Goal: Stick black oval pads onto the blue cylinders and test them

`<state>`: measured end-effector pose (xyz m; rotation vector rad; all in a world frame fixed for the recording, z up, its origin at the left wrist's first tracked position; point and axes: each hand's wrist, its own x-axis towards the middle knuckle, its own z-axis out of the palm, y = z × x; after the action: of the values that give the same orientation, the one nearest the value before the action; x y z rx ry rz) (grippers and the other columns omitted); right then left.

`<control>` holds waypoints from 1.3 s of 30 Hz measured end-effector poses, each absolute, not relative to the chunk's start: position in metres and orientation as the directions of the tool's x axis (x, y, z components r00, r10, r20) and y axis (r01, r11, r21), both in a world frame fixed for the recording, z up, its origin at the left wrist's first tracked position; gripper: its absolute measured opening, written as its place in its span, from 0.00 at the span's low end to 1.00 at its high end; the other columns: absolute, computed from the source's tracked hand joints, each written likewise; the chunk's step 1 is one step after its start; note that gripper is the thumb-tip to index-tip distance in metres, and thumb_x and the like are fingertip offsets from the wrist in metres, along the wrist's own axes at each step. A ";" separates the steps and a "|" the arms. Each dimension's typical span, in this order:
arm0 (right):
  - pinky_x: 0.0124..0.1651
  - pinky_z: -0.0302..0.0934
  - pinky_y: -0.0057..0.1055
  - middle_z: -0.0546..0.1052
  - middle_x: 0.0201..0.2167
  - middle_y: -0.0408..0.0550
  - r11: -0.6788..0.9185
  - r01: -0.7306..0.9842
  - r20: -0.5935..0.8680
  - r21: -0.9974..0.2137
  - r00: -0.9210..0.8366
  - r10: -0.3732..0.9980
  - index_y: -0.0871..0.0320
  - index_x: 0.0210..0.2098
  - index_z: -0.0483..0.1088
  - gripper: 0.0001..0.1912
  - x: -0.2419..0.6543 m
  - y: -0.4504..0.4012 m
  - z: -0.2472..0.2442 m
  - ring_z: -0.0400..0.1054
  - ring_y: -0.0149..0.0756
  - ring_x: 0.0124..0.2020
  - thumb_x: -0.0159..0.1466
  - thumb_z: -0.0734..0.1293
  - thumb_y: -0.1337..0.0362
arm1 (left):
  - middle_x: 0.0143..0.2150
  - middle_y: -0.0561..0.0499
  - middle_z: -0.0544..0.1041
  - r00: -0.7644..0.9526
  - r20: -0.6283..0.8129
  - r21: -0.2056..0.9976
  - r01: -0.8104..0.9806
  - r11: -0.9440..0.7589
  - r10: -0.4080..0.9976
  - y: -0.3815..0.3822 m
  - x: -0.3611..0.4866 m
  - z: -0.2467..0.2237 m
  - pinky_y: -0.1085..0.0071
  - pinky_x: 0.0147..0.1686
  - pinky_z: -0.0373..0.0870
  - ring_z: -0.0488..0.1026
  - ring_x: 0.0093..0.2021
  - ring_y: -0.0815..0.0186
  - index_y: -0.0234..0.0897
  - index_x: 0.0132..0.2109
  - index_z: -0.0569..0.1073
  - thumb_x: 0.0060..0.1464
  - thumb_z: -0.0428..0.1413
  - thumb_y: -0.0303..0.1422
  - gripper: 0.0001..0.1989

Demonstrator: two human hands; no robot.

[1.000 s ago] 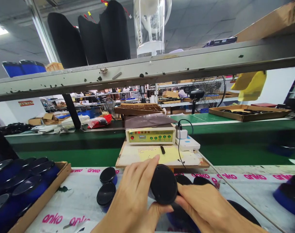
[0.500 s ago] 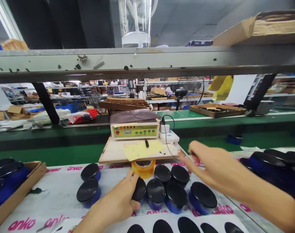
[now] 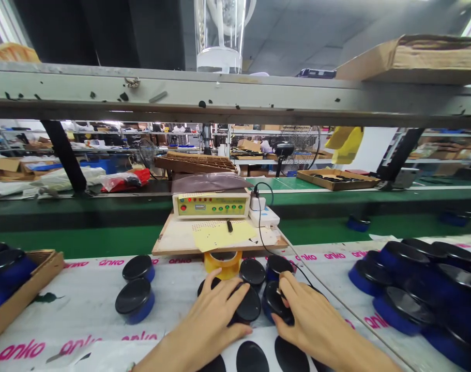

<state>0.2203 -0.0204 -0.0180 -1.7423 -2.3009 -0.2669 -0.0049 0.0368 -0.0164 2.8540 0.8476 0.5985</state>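
Note:
My left hand point(image 3: 215, 312) has its thumb and forefinger around a round blue piece with a glossy black top point(image 3: 247, 306). Its other fingers reach over another black-topped piece behind, mostly covered by the hand. Beside it, my right hand point(image 3: 307, 312) curls its fingers and thumb on a second black-topped blue piece point(image 3: 274, 300). Two more such pieces stand just behind, one black top point(image 3: 253, 271) in the middle and another point(image 3: 278, 266) to its right. Below my hands lies a white sheet with black discs point(image 3: 252, 357), partly hidden by my wrists.
Two black-topped pieces point(image 3: 135, 298) stand at left, near a cardboard box point(image 3: 29, 297) of more. Several are heaped at right point(image 3: 408, 305). Behind are a yellow tape roll point(image 3: 222, 266), a control box point(image 3: 212, 205) and a cable point(image 3: 320, 284). A shelf beam point(image 3: 235, 98) crosses overhead.
My right hand has come down and left onto a black-topped piece. My left hand has shifted right, its fingers now over the neighbouring piece. The view has turned slightly right.

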 end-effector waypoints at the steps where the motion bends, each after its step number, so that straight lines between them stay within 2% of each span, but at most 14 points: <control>1: 0.37 0.66 0.39 0.69 0.41 0.53 0.281 0.959 0.289 -0.017 -0.265 0.920 0.58 0.42 0.61 0.13 0.222 -0.022 -0.018 0.69 0.45 0.38 0.57 0.64 0.68 | 0.59 0.44 0.69 0.773 0.345 0.201 0.494 -0.846 0.533 0.036 -0.006 -0.016 0.47 0.59 0.60 0.65 0.58 0.52 0.38 0.61 0.62 0.52 0.61 0.38 0.31; 4: 0.44 0.65 0.41 0.67 0.49 0.55 0.325 0.942 0.252 -0.079 -0.297 0.921 0.57 0.44 0.61 0.15 0.224 -0.026 -0.018 0.67 0.46 0.46 0.58 0.64 0.67 | 0.57 0.42 0.71 0.795 0.331 0.150 0.489 -0.860 0.509 0.035 -0.006 -0.014 0.52 0.57 0.64 0.66 0.57 0.52 0.36 0.62 0.61 0.51 0.62 0.39 0.34; 7: 0.46 0.64 0.39 0.66 0.53 0.53 0.371 0.917 0.229 -0.148 -0.333 0.915 0.55 0.36 0.62 0.05 0.229 -0.028 -0.013 0.64 0.45 0.50 0.63 0.63 0.61 | 0.57 0.40 0.70 0.814 0.330 0.065 0.486 -0.872 0.478 0.033 -0.005 -0.016 0.53 0.56 0.65 0.67 0.56 0.53 0.33 0.62 0.60 0.55 0.59 0.42 0.33; 10: 0.44 0.64 0.39 0.69 0.48 0.52 0.359 0.911 0.289 -0.202 -0.295 0.911 0.55 0.32 0.60 0.11 0.243 -0.024 -0.006 0.66 0.40 0.44 0.69 0.56 0.57 | 0.59 0.40 0.69 0.828 0.326 0.007 0.481 -0.877 0.457 0.033 -0.004 -0.019 0.52 0.56 0.63 0.66 0.57 0.53 0.32 0.64 0.57 0.58 0.54 0.44 0.32; 13: 0.38 0.63 0.39 0.71 0.39 0.52 0.230 0.956 0.367 -0.181 -0.151 0.918 0.55 0.34 0.60 0.10 0.258 -0.018 -0.009 0.68 0.40 0.35 0.68 0.54 0.58 | 0.58 0.39 0.69 0.832 0.319 -0.020 0.485 -0.874 0.454 0.033 -0.004 -0.020 0.53 0.55 0.63 0.67 0.56 0.52 0.32 0.63 0.59 0.59 0.53 0.45 0.31; 18: 0.31 0.60 0.35 0.72 0.29 0.46 0.143 0.974 0.300 -0.177 -0.085 0.950 0.54 0.35 0.58 0.05 0.261 -0.013 -0.026 0.70 0.40 0.30 0.66 0.56 0.61 | 0.59 0.38 0.68 0.831 0.309 -0.022 0.492 -0.870 0.462 0.034 -0.003 -0.020 0.53 0.56 0.62 0.68 0.56 0.51 0.33 0.63 0.58 0.58 0.53 0.46 0.32; 22: 0.31 0.58 0.35 0.73 0.30 0.48 0.093 0.979 0.260 -0.179 -0.045 0.965 0.54 0.33 0.56 0.07 0.259 -0.004 -0.023 0.70 0.42 0.30 0.66 0.54 0.60 | 0.59 0.38 0.68 0.833 0.299 -0.037 0.498 -0.866 0.466 0.034 -0.003 -0.020 0.53 0.56 0.61 0.67 0.56 0.52 0.33 0.64 0.58 0.59 0.53 0.45 0.32; 27: 0.32 0.56 0.35 0.75 0.31 0.49 0.079 0.977 0.172 -0.198 -0.045 0.984 0.55 0.34 0.58 0.05 0.264 0.010 0.005 0.70 0.43 0.31 0.65 0.56 0.61 | 0.60 0.40 0.68 0.829 0.345 -0.019 0.475 -0.880 0.440 0.035 -0.005 -0.023 0.55 0.57 0.61 0.65 0.58 0.55 0.34 0.64 0.56 0.58 0.54 0.45 0.33; 30: 0.36 0.58 0.36 0.74 0.37 0.53 0.124 0.968 0.147 -0.219 -0.093 0.985 0.56 0.38 0.58 0.06 0.260 0.020 0.016 0.70 0.44 0.37 0.64 0.59 0.61 | 0.60 0.41 0.68 0.829 0.342 -0.006 0.473 -0.881 0.443 0.036 -0.005 -0.026 0.56 0.58 0.60 0.65 0.59 0.55 0.35 0.65 0.55 0.58 0.54 0.45 0.33; 33: 0.34 0.58 0.30 0.74 0.35 0.47 0.212 0.941 0.086 -0.265 -0.196 0.977 0.55 0.37 0.58 0.09 0.254 0.032 0.018 0.69 0.38 0.34 0.62 0.63 0.60 | 0.60 0.41 0.67 0.831 0.326 -0.008 0.480 -0.877 0.451 0.036 -0.005 -0.027 0.54 0.57 0.60 0.64 0.59 0.54 0.35 0.65 0.54 0.59 0.52 0.46 0.33; 39: 0.30 0.55 0.27 0.69 0.29 0.41 0.301 0.911 0.028 -0.282 -0.306 0.952 0.55 0.31 0.58 0.12 0.250 0.041 0.025 0.64 0.33 0.28 0.52 0.65 0.74 | 0.60 0.37 0.67 0.832 0.308 0.010 0.482 -0.876 0.462 0.037 -0.004 -0.027 0.51 0.58 0.60 0.65 0.58 0.52 0.34 0.65 0.55 0.58 0.53 0.46 0.34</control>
<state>0.2498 0.0406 0.0253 -1.7241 -2.3743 0.3172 -0.0037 0.0367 -0.0271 3.0716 0.7926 0.4884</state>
